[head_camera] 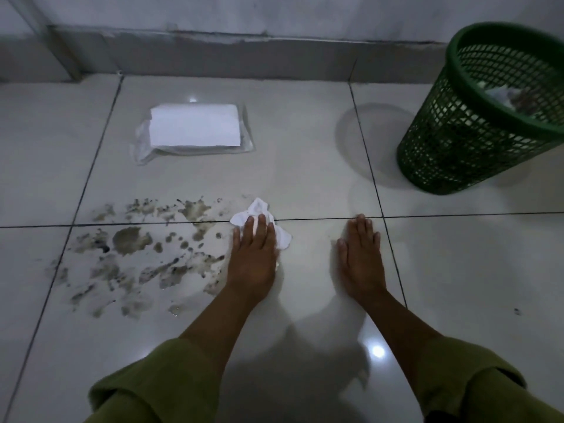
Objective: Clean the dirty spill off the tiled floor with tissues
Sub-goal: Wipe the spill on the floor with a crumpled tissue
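My left hand (253,254) is pressing soft, crumpled white paper tissue (259,219) onto glossy, smooth floor tiles (305,166) reflecting light; beyond the tissue, clear shiny plastic is wrapping the matt paper stack (195,125); right, green plastic mesh basket (476,117)

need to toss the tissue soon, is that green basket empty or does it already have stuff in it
Not empty. Crumpled white tissues show through the mesh of the green basket, near its top. How full it is below them cannot be told.

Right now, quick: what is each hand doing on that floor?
Left hand: flat and open, pressing a crumpled tissue onto the floor at the spill's right edge.
Right hand: open, palm flat on the bare tile, holding nothing.
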Motion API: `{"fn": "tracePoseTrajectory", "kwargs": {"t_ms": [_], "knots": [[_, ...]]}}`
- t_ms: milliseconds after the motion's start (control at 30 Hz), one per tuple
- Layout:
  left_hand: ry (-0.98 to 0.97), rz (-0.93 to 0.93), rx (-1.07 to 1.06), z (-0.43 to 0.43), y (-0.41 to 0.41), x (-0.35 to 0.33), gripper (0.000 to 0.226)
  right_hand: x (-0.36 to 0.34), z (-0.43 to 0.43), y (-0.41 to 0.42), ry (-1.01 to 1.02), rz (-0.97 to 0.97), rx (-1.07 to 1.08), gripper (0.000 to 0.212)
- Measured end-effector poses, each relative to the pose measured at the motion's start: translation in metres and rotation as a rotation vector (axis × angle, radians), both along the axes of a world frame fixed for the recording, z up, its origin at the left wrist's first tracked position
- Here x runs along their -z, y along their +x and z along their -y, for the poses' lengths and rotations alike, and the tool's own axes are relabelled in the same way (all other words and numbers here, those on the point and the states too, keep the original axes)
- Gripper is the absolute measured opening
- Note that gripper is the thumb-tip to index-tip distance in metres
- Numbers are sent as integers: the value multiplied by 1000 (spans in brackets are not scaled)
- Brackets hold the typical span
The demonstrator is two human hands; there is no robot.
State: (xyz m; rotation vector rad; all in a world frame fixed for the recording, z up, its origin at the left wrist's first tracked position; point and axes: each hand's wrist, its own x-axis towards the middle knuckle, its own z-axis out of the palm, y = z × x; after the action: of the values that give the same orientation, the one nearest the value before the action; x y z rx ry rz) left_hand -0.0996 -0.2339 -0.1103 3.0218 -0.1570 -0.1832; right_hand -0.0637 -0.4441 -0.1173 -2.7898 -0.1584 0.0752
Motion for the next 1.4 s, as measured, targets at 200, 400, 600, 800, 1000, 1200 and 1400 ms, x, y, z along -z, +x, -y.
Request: {"fn": "tracePoseTrajectory", "kwargs": {"t_ms": [200,400,600,800,1000,1200,1400], "knots": [[-109,26,211,40,9,5,53,0,10,10,-8,20,35,74],[-94,84,371,54,34,9,51,8,13,10,-120,21,7,67],[44,5,288,53,64,1,51,9,10,11,-119,30,13,67],[14,5,252,38,76,2,59,-6,-31,30,-23,2,-65,72],[50,25,111,-33,89,5,71,3,-47,35,-86,-49,-111,66],[13,17,26,-56,83,4,73,6,-47,33,-109,-17,-115,72],[-60,15,-70,-70,55,9,68,0,-52,32,-99,-39,-99,73]]}}
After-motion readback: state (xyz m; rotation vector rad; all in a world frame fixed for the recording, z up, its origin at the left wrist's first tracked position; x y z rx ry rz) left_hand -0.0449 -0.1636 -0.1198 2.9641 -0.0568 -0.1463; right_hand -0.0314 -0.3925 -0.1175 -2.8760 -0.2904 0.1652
